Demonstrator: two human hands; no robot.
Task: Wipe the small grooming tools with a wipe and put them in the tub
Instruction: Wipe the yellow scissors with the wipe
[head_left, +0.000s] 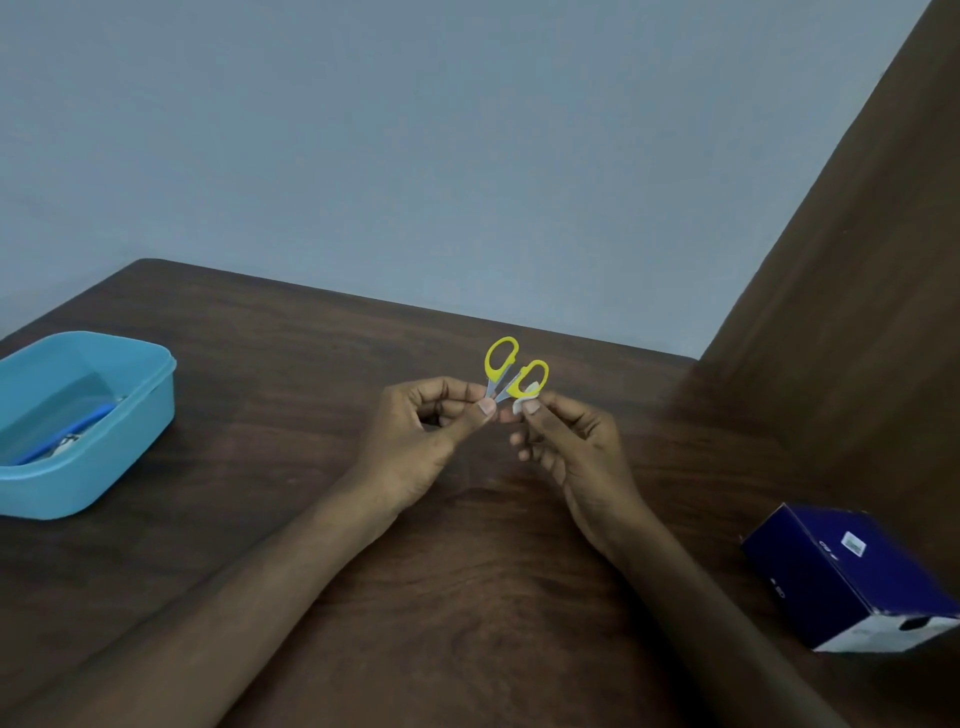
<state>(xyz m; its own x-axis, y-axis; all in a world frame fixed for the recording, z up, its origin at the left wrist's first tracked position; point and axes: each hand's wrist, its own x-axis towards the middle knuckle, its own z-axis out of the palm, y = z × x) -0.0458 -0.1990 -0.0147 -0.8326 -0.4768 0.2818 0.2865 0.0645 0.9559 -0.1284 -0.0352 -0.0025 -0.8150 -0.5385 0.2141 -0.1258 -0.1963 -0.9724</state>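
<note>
- small yellow-handled scissors held up over the middle of the table, handle loops pointing away and up, blades down and hidden inside the fingers.
- pinched at the blade end by left hand, thumb and forefinger closed tight on the metal, other fingers curled under.
- right hand closed on a small white wipe, folded over thumb and fingertip, pressed against the lower handle loop near the pivot.
- wiping step judged under way; scissors not yet in the tub.
- blue tub at far left of the table, well apart from both hands; blue-handled tool and something metallic already lying inside.
- dark blue box at right edge of the table, near the right forearm, untouched.
- to do this well: keep the left pinch firm on the closed blades, draw the wipe along each loop and round the pivot, then swap grip to the handles to reach the blades.
- risk noted: wipe small, easily slipped off the fingertip; blade tips unseen, so careful when regripping.
</note>
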